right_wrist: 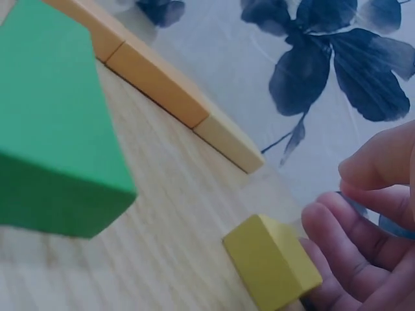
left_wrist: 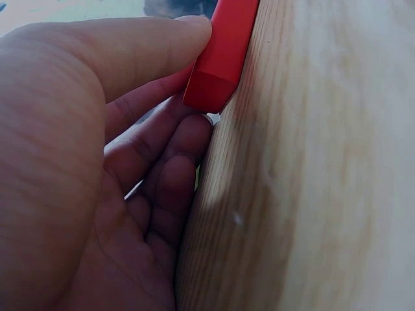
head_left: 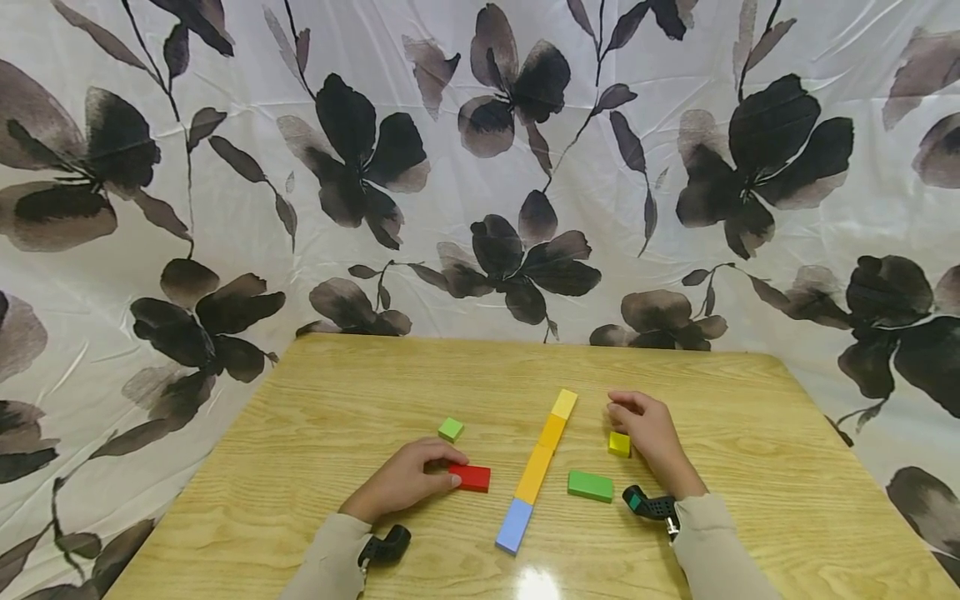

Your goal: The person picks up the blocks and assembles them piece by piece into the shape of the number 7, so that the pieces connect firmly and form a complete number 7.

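Note:
My left hand (head_left: pixel 408 477) pinches the left end of a flat red block (head_left: pixel 474 478) on the table, left of a slanted row of blocks. In the left wrist view the thumb lies along one side of the red block (left_wrist: pixel 227 58) and the fingers curl beyond it. My right hand (head_left: pixel 654 427) holds nothing; its fingers are loosely bent just above a small yellow block (head_left: pixel 618 444). Seen from the right wrist, this yellow block (right_wrist: pixel 269 262) stands right by the fingertips.
Down the middle runs the row: pale yellow block (head_left: pixel 565 403), two orange blocks (head_left: pixel 533 473) and a blue block (head_left: pixel 513 527), end to end. A green block (head_left: pixel 590 486) lies right of it, a small light-green block (head_left: pixel 451 429) to the left. Floral cloth (head_left: pixel 450 192) hangs behind the wooden table (head_left: pixel 337 375).

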Tool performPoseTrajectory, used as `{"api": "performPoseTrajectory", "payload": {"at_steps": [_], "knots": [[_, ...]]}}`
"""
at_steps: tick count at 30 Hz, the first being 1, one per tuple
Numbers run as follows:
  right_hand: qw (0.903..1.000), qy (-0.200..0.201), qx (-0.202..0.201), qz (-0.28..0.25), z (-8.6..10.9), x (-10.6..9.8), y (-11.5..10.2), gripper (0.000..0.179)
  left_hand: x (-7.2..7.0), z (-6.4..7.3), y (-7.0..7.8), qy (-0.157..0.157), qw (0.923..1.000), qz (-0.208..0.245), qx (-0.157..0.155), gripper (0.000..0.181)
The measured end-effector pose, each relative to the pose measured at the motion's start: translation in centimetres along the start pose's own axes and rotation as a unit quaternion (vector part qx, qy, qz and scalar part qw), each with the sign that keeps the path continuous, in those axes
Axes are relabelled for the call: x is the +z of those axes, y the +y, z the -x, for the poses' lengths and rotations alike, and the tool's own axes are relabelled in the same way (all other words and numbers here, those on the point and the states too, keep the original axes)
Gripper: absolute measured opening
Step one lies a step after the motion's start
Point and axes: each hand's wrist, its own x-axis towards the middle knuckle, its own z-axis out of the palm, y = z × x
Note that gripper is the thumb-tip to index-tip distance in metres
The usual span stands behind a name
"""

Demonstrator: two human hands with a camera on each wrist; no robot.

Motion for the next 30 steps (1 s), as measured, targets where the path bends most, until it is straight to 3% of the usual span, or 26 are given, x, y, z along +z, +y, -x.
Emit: {"api": "performPoseTrajectory", "payload": {"at_steps": [16, 30], "knots": [[0.9971, 0.02, -0.024, 0.07, 1.5, -1.0, 1.0, 0.035, 0.0, 0.0, 0.1, 0.001, 1.0, 0.003, 0.005, 0.023], [0.9939, 0.029, -0.039, 0.099, 2.3, -1.3, 1.6, 0.032, -0.1, 0.0, 0.1, -0.001, 1.0, 0.007, 0.003, 0.023]]}}
